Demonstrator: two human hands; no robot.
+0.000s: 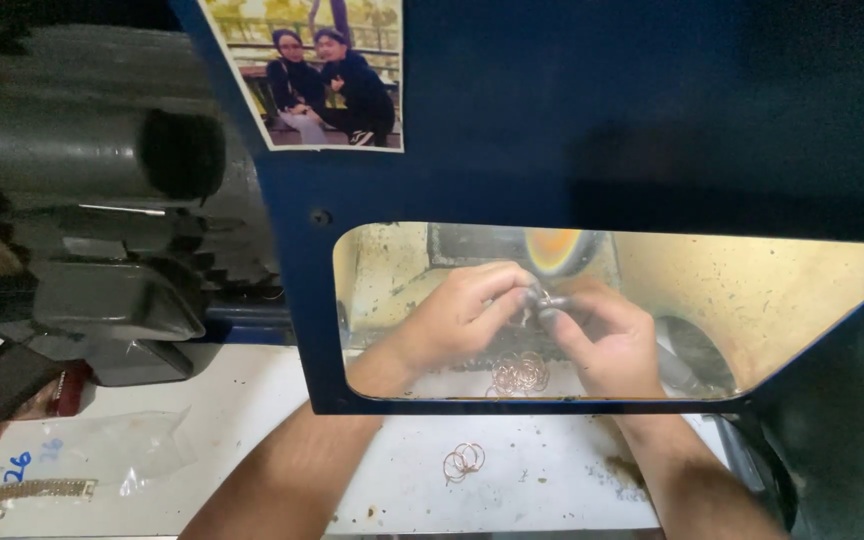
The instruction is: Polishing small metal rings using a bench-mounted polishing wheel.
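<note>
Evidently polishing, both hands are pinching 1 small ring [544, 299] together under the spinning wheel [553, 247]: left hand [467, 310] closing on it, right hand [604, 335] gripping likewise. Next calls for steady turning. Behind the blue guard's window [802, 290] more rings [519, 372] are lying; 3 rings [463, 460] are resting near the table's front edge

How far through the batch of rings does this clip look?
Done: cannot tell; three thin copper-coloured wire rings lie apart on the white bench, outside the dark blue shield with its window. In hand: left hand and right hand pinch a small piece by the spinning polishing wheel. Left: perhaps the heap of similar rings.
</note>
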